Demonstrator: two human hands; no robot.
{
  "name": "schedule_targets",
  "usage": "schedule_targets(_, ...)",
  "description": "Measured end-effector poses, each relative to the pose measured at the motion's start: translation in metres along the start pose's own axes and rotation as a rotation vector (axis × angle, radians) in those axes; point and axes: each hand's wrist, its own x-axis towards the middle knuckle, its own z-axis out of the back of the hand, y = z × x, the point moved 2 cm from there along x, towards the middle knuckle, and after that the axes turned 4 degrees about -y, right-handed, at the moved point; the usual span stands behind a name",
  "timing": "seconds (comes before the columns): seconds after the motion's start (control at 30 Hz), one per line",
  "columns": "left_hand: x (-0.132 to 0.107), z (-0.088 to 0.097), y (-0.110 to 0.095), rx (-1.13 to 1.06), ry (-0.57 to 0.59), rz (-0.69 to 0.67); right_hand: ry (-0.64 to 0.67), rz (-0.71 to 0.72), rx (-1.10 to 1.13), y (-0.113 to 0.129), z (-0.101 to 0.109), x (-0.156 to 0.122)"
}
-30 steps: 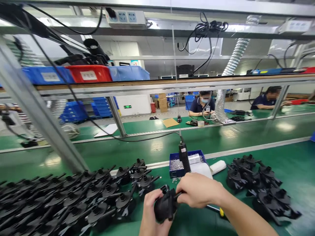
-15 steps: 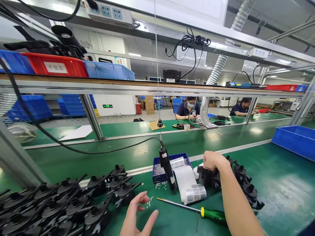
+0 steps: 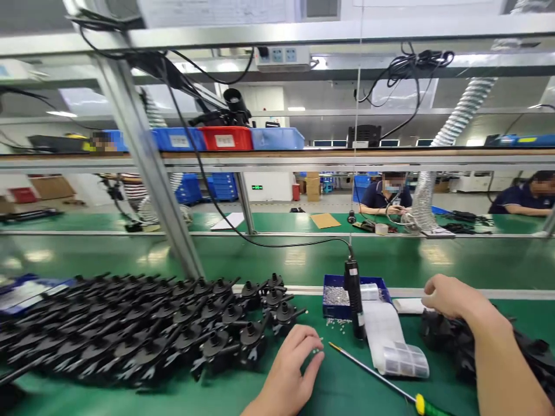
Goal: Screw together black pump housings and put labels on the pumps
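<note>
My left hand (image 3: 292,361) lies low on the green mat with its fingers loosely stretched. The fingertips touch a few loose screws (image 3: 319,345). It is just right of a big spread of black plastic parts (image 3: 151,323). My right hand (image 3: 451,296) is curled, knuckles up, on top of a smaller pile of black parts (image 3: 442,332) at the right. Its fingers are hidden, so I cannot see whether they hold anything. Between the hands hangs a black electric screwdriver (image 3: 354,297) on its cord.
A blue tray of screws (image 3: 335,294) sits behind the hanging driver, with a strip of clear labels (image 3: 392,344) beside it. A hand screwdriver (image 3: 377,375) lies on the mat. A slanted metal post (image 3: 147,167) rises at left. Two people sit across the green belt (image 3: 277,260).
The black part that both hands held went onto the right pile with my right hand. My left hand let go and dropped to the loose screws. The view swung left.
</note>
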Motion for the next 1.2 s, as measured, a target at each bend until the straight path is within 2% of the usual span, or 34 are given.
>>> schedule_targets(0.07,0.009,0.019,0.005,0.127,-0.048,0.049,0.040,0.069,0.012,0.013,0.000,-0.004)
schedule_targets(0.2,0.022,0.067,0.020,0.505,-0.074,0.409,0.048,0.268,0.072,0.044,0.000,-0.021)
schedule_targets(0.3,0.023,0.093,0.026,0.690,0.103,0.624,-0.001,0.362,0.144,0.069,0.002,-0.035)
schedule_targets(0.4,0.020,0.106,0.021,0.674,0.285,0.696,-0.010,0.385,0.181,0.088,0.006,-0.047)
schedule_targets(0.53,0.019,0.114,0.001,0.491,0.338,0.723,-0.031,0.387,0.206,0.103,0.011,-0.059)
schedule_targets(0.6,0.020,0.108,-0.011,0.352,0.357,0.733,-0.036,0.409,0.231,0.108,0.012,-0.064)
schedule_targets(0.67,0.019,0.093,-0.021,0.179,0.359,0.730,-0.032,0.427,0.255,0.113,0.013,-0.070)
schedule_targets(0.8,0.006,0.035,-0.030,-0.282,0.256,0.728,0.001,0.430,0.285,0.120,0.014,-0.075)
schedule_targets(0.87,-0.001,0.009,-0.032,-0.432,0.162,0.605,0.000,0.430,0.291,0.121,0.014,-0.073)
schedule_targets(0.93,-0.005,-0.004,-0.030,-0.432,0.088,0.388,-0.001,0.425,0.289,0.121,0.013,-0.070)
schedule_targets(1.0,-0.006,-0.006,-0.022,-0.343,0.031,0.244,-0.004,0.416,0.303,0.121,0.012,-0.067)
schedule_targets(1.07,-0.004,-0.003,-0.008,-0.219,0.037,0.272,-0.011,0.407,0.344,0.120,0.010,-0.064)
schedule_targets(1.2,-0.004,-0.004,0.012,0.020,0.259,0.481,-0.046,0.407,0.416,0.121,0.005,-0.058)
